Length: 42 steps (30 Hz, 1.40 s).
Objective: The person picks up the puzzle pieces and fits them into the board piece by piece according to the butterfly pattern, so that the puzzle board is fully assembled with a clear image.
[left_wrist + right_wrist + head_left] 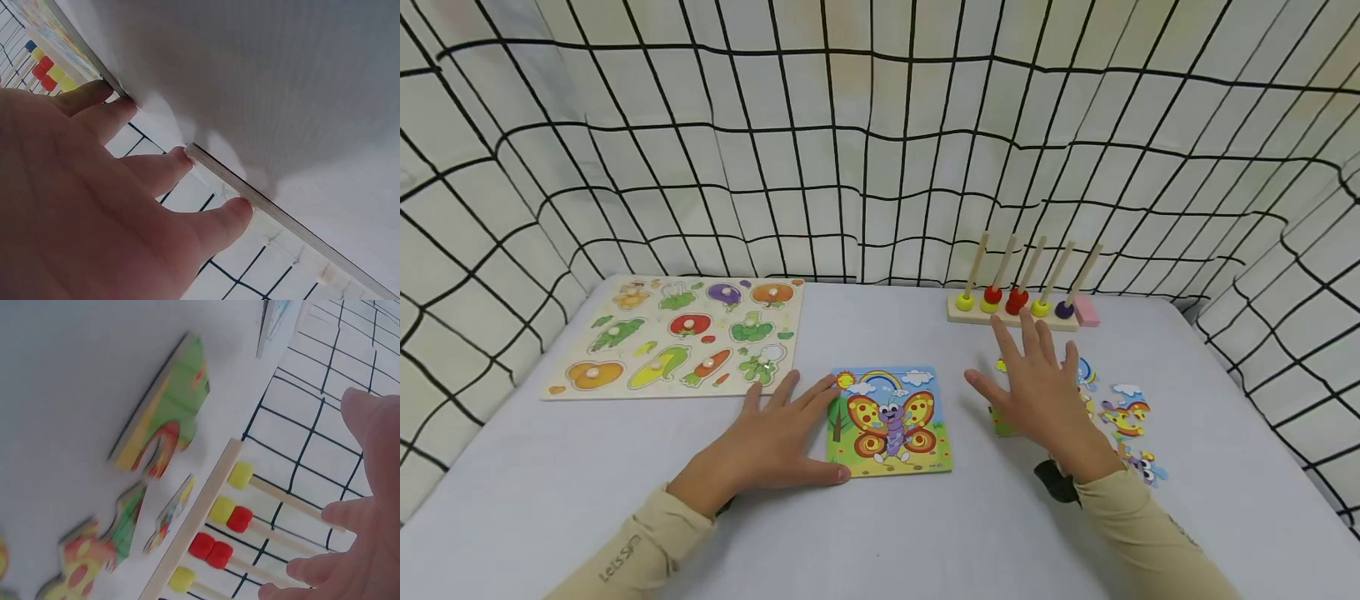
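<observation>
Touching butterfly board (891, 425) at centre of the worktop (880, 542) and vegetable board (651, 322) at far left with spread left hand (767, 446), poising splayed right hand (1045, 396) above loose pieces (1126, 418) at right, grip released in both, with abacus (976, 316) at far right

Smooth, brightly printed faces are shown by the butterfly puzzle (891, 421) and the loose pieces (165, 406), with pale, matt, wood-like cut edges left bare on the pieces, and a similarly printed wooden look is given by the vegetable board (657, 321). On the bead stand, the base (194, 519) and rods (287, 497) are left as plain, smooth wood, threaded with smooth, softly shiny beads (240, 475). The table is covered in matt white cloth (865, 525), faintly ribbed up close.
</observation>
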Motion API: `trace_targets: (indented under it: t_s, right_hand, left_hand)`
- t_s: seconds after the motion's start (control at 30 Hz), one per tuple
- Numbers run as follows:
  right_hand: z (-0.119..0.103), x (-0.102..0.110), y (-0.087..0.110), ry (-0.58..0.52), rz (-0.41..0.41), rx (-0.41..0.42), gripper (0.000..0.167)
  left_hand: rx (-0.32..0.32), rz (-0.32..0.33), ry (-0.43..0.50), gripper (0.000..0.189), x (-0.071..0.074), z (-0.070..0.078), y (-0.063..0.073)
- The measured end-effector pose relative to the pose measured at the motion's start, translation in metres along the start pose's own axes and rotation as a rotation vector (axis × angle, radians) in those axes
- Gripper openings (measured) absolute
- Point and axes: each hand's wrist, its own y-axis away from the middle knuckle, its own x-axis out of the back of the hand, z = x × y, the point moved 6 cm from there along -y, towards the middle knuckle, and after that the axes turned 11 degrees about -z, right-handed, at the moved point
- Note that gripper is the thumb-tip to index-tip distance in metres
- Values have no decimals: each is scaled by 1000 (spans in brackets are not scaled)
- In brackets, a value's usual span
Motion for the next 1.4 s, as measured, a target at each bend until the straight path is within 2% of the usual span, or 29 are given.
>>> trace_targets:
  t_s: [0.4, 0.67, 0.87, 1.1, 1.2, 1.4]
  right_hand:
    - [36, 5, 11, 4, -19, -15, 91]
    - [52, 4, 6, 33, -81, -20, 88]
    - [56, 7, -3, 77, -132, 47, 77]
    - [50, 13, -16, 88, -119, 185, 63]
    - [49, 13, -23, 95, -138, 230, 56]
    - [52, 11, -39, 93, -184, 286, 52]
  left_hand:
    - [11, -32, 26, 113, 0, -1, -1]
    - [33, -54, 25, 113, 0, -2, -1]
    - [33, -60, 33, 113, 0, -2, -1]
    - [40, -76, 38, 113, 0, -1, -2]
    - [45, -82, 37, 112, 1, -1, -1]
    - [52, -86, 33, 112, 1, 0, -1]
